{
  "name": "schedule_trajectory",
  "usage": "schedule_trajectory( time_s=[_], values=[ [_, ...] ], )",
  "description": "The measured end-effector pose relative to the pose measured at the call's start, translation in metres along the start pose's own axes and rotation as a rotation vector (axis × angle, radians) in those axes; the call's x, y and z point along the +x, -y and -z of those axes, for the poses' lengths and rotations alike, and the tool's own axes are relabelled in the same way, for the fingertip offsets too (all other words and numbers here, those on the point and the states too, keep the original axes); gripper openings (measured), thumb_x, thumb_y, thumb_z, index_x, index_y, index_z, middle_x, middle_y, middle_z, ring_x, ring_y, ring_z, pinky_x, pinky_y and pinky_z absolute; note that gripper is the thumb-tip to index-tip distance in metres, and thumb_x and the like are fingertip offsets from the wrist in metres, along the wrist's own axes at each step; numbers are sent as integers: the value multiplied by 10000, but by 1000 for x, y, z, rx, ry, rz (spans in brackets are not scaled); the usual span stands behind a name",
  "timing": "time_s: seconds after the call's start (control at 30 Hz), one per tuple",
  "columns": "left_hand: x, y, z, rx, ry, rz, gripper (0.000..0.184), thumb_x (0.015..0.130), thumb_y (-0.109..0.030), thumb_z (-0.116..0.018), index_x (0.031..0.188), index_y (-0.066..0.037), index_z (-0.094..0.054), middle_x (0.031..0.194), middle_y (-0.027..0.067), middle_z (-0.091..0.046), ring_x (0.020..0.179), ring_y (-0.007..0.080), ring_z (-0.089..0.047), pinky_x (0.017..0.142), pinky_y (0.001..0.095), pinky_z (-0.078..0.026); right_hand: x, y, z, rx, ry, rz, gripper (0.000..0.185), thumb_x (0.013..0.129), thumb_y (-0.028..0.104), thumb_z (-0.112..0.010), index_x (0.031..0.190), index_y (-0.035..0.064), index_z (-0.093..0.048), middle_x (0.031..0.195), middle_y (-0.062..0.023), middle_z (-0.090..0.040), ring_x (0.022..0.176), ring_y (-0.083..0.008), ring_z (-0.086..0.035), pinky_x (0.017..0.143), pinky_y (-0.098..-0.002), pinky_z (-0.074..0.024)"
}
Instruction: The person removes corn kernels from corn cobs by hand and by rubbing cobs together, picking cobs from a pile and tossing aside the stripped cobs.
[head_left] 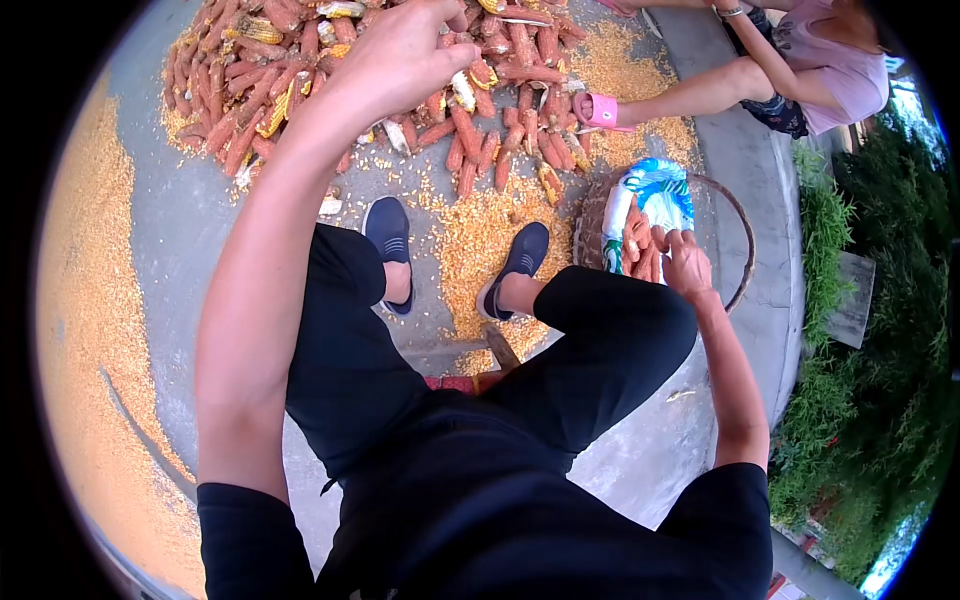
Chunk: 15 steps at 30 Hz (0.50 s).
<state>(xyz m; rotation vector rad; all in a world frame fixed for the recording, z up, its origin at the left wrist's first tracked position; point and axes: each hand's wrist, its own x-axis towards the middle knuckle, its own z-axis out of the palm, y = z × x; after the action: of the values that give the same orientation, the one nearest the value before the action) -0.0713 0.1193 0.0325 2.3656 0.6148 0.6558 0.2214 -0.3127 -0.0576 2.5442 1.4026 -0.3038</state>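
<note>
My left hand (pixel 408 58) reaches over a large heap of corn cobs (pixel 468 130), thumb and fingers apart. Some fingertips run past the top of the view, and nothing shows in its grasp. Most cobs are stripped and reddish; a few still carry yellow kernels. On the other side, my right hand (pixel 687 265) is at the opening of a woven basket (pixel 590 222) lined with a blue and white plastic bag (pixel 657 180). Its fingers are bent loosely and apart, beside bare reddish cobs (pixel 640 245) inside the basket. No cob is visibly gripped there.
Loose yellow kernels (pixel 480 250) lie around my shoes (pixel 388 228). A broad layer of kernels (pixel 95 330) covers the ground at left. The basket's hooped handle (pixel 745 225) stands out to the right. Another person (pixel 800 75) in pink sandals sits at upper right, near green plants (pixel 860 400).
</note>
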Motion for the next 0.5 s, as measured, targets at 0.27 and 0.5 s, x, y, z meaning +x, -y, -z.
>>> schedule_trajectory(
  time_s=[0.27, 0.5],
  values=[
    [-2, -29, 2, -197, 137, 94, 225, 860, -179, -677, 966, 18, -654, 763, 153, -632, 717, 249, -629, 674, 384, -503, 127, 49, -21, 132, 104, 362, 216, 848, 126, -608, 1021, 8, -661, 956, -277, -689, 963, -424, -677, 880, -486, -539],
    [-1, -35, 0, -216, 198, 218, 293, 919, -199, -710, 1143, -14, -670, 824, 44, -629, 718, 108, -597, 634, 292, -470, 237, 179, -91, 398, 138, 212, 408, 896, 282, -663, 1203, 12, -652, 1082, -290, -692, 1055, -416, -669, 933, -475, -525]
  ],
)
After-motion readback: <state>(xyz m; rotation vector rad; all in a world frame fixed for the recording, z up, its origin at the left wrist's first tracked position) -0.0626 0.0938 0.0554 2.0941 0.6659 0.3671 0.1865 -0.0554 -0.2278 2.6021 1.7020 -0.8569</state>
